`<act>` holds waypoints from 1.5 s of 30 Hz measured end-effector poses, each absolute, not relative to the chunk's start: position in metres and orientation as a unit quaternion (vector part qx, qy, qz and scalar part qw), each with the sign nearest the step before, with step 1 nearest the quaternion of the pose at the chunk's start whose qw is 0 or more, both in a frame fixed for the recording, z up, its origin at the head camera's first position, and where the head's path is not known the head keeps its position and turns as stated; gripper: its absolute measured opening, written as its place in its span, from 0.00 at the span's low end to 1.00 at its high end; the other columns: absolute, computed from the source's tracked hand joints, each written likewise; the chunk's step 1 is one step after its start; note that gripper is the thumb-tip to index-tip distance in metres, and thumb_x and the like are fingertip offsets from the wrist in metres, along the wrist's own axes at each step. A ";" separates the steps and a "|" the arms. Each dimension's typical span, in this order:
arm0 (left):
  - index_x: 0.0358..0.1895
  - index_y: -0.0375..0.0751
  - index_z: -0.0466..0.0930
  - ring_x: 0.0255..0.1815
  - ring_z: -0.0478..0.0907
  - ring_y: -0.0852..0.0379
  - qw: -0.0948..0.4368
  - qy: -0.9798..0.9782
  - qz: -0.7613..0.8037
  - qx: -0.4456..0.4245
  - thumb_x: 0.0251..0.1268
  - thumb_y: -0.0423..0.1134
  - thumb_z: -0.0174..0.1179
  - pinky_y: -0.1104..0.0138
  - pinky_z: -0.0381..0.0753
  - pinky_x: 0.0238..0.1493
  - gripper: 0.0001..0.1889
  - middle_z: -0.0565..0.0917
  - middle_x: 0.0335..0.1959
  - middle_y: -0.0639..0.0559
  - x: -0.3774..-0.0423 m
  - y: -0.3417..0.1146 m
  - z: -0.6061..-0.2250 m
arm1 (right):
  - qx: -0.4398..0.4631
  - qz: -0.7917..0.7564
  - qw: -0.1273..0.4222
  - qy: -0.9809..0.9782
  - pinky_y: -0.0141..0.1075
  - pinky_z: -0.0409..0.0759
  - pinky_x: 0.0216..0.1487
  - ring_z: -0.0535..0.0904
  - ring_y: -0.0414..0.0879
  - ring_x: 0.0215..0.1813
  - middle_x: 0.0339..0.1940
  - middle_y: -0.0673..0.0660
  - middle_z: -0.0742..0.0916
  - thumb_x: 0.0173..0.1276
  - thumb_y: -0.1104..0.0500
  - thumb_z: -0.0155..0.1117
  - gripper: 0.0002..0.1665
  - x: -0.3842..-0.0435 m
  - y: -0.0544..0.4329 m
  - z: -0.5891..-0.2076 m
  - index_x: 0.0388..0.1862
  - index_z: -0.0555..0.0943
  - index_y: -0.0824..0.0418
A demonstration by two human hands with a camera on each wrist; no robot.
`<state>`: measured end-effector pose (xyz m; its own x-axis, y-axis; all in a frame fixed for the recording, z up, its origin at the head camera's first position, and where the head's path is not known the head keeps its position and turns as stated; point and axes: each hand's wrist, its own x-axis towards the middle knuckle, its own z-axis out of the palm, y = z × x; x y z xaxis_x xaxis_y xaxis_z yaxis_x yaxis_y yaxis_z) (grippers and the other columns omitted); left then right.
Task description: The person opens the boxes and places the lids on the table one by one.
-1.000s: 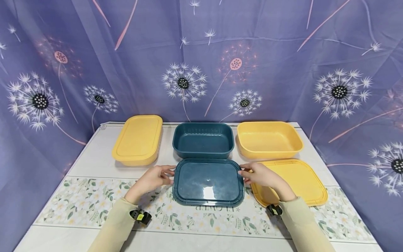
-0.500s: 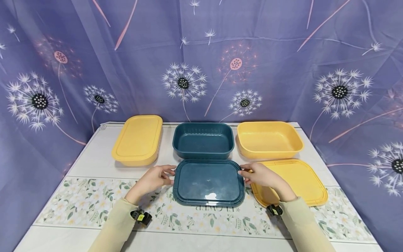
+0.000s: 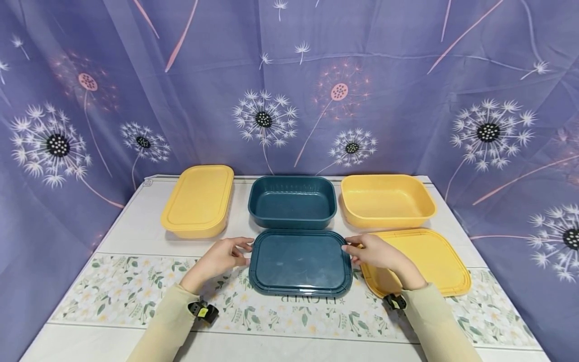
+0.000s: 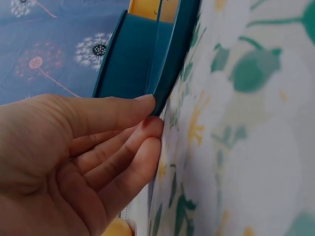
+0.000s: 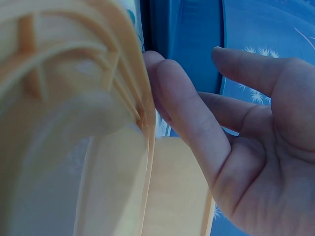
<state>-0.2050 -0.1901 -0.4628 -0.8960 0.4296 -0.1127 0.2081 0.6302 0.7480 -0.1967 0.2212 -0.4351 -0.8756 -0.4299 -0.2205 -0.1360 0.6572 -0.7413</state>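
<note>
A dark teal lid (image 3: 300,261) lies in front of the open dark teal lunch box (image 3: 291,203), its far edge close to the box. My left hand (image 3: 221,261) pinches the lid's left edge; in the left wrist view the thumb (image 4: 123,110) lies on the rim and the fingertips are at its underside. At the right edge my right hand (image 3: 375,251) holds the lid between thumb and fingers. In the right wrist view its fingertips (image 5: 170,81) are at the rim, partly hidden, beside a yellow lid (image 5: 142,98).
A lidded yellow box (image 3: 197,201) stands at the back left. An open yellow box (image 3: 387,201) is at the back right, and its loose yellow lid (image 3: 429,261) lies partly under my right forearm. A purple dandelion curtain (image 3: 294,75) encloses the table (image 3: 253,347).
The teal lid's far edge has dropped slightly toward me, and the bright reflection on it has slid to the near rim and faded. Both hands stay in place.
</note>
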 end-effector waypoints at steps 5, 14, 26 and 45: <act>0.67 0.36 0.77 0.40 0.83 0.57 0.136 0.896 0.385 0.175 0.62 0.33 0.70 0.63 0.83 0.38 0.28 0.86 0.49 0.47 -0.205 -0.189 -0.462 | -0.156 -0.387 0.191 0.888 0.37 0.85 0.37 0.84 0.47 0.32 0.30 0.55 0.87 0.78 0.58 0.58 0.25 -0.197 0.222 -0.436 0.63 0.75 0.78; 0.67 0.36 0.77 0.43 0.84 0.53 0.132 0.896 0.382 0.182 0.65 0.35 0.69 0.59 0.84 0.43 0.27 0.86 0.50 0.47 -0.203 -0.191 -0.460 | -0.161 -0.388 0.189 0.888 0.36 0.83 0.36 0.83 0.47 0.32 0.29 0.55 0.86 0.79 0.57 0.58 0.26 -0.197 0.222 -0.436 0.64 0.75 0.77; 0.69 0.38 0.75 0.45 0.84 0.53 0.136 0.894 0.371 0.212 0.69 0.41 0.66 0.59 0.84 0.44 0.27 0.85 0.51 0.47 -0.200 -0.195 -0.453 | -0.168 -0.380 0.173 0.893 0.37 0.81 0.36 0.83 0.47 0.33 0.38 0.57 0.86 0.79 0.55 0.58 0.30 -0.196 0.221 -0.428 0.69 0.71 0.77; 0.71 0.41 0.73 0.41 0.83 0.57 0.084 0.889 0.388 0.230 0.71 0.41 0.64 0.61 0.83 0.42 0.27 0.83 0.56 0.40 -0.199 -0.213 -0.425 | -0.176 -0.362 0.125 0.907 0.34 0.73 0.24 0.80 0.52 0.29 0.29 0.58 0.85 0.80 0.56 0.56 0.23 -0.196 0.222 -0.420 0.65 0.78 0.68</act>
